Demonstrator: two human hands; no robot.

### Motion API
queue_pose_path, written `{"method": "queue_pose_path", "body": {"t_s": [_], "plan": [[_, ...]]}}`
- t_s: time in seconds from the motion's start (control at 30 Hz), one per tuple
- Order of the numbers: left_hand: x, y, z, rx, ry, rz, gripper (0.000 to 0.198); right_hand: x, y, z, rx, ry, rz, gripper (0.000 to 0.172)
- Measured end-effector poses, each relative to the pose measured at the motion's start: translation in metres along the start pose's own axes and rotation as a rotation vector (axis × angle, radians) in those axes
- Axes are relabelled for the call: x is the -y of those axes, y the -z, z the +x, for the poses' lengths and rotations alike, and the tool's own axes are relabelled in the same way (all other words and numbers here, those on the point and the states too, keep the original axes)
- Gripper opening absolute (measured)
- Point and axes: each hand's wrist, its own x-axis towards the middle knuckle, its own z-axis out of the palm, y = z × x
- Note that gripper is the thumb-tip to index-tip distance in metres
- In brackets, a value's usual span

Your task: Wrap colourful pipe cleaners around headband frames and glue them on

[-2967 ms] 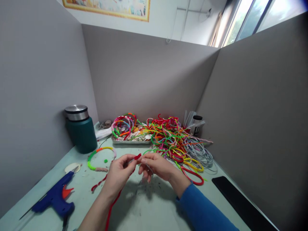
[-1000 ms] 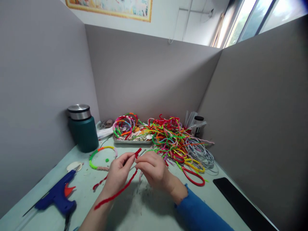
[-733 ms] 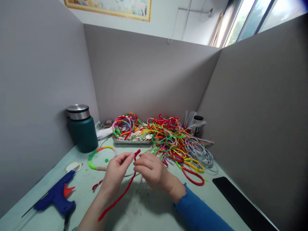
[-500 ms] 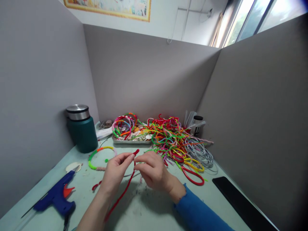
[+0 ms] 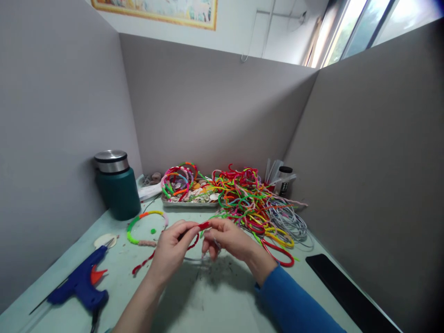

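Note:
A red fuzzy pipe cleaner [image 5: 204, 225] is pinched between my two hands above the table. My left hand [image 5: 173, 247] is closed on it with thumb and forefinger, its wound end showing at the fingertips. My right hand [image 5: 229, 236] pinches the far tip of the same end, its other fingers curled below. A small greyish bit shows among those lower fingers, too unclear to name. Red strand also hangs under my hands and shows again left of my wrist. A multicoloured fuzzy ring [image 5: 134, 237] lies on the table just left of my left hand.
A blue glue gun [image 5: 81, 282] lies at front left, near a teal bottle [image 5: 121, 194]. Behind my hands stand a metal tray [image 5: 187, 204] of buttons and rings and a tangled pile of coloured pipe cleaners [image 5: 243, 189]. Grey wire [image 5: 287, 222] and a black strip [image 5: 347, 291] lie right.
My right hand has turned and moved its pinch to the red end's tip. That end now lies nearly level, and the long red tail no longer hangs down toward the front.

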Motion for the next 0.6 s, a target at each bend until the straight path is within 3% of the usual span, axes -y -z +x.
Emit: {"method": "queue_pose_path", "body": {"t_s": [0.13,0.23,0.37,0.6], "plan": [[0.003,-0.003,-0.002,0.043,-0.057,0.01,0.023,0.0,0.004,-0.005,0.262,-0.113,0.074,0.033],[0.003,-0.004,-0.002,0.071,-0.079,0.014,0.023,-0.001,0.006,-0.004,0.28,-0.127,0.119,0.032],[0.0,-0.005,-0.003,0.106,-0.08,0.01,0.023,-0.002,0.006,0.0,0.145,-0.076,0.169,0.031],[0.0,-0.008,-0.008,0.142,0.047,-0.017,0.02,-0.001,0.007,0.005,-0.24,0.098,0.089,0.022]]}}
